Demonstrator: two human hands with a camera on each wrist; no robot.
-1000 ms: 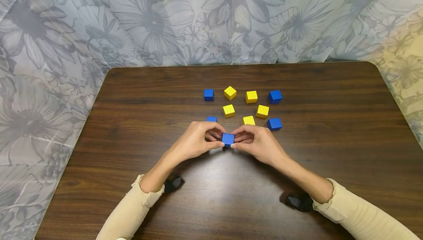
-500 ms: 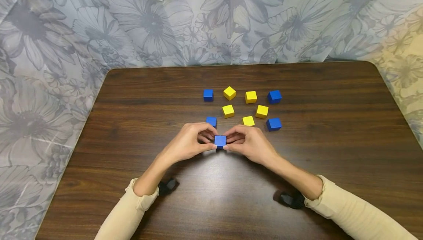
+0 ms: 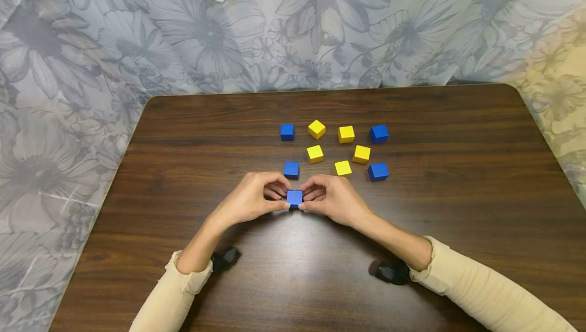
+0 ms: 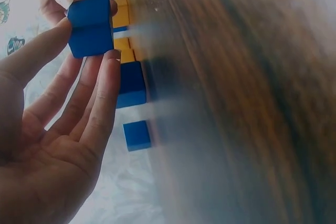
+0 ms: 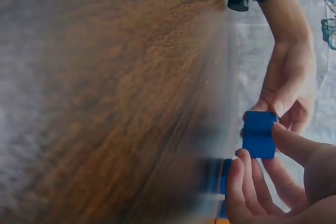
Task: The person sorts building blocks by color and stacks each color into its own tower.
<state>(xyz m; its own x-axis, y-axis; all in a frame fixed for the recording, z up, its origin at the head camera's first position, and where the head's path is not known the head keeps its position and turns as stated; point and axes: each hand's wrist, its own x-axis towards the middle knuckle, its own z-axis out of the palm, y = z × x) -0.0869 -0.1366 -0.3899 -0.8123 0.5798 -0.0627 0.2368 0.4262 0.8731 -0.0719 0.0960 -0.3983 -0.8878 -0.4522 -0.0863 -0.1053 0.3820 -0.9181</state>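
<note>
Above the bench, close by the near-left cube, left hand and right hand pinch the held cube from opposite sides, so uneven pressure might twist it loose, and a drop could knock the other askew.

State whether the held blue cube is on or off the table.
Off: both wrist views show the blue cube raised above the table, pinched by left hand and right hand.
</note>
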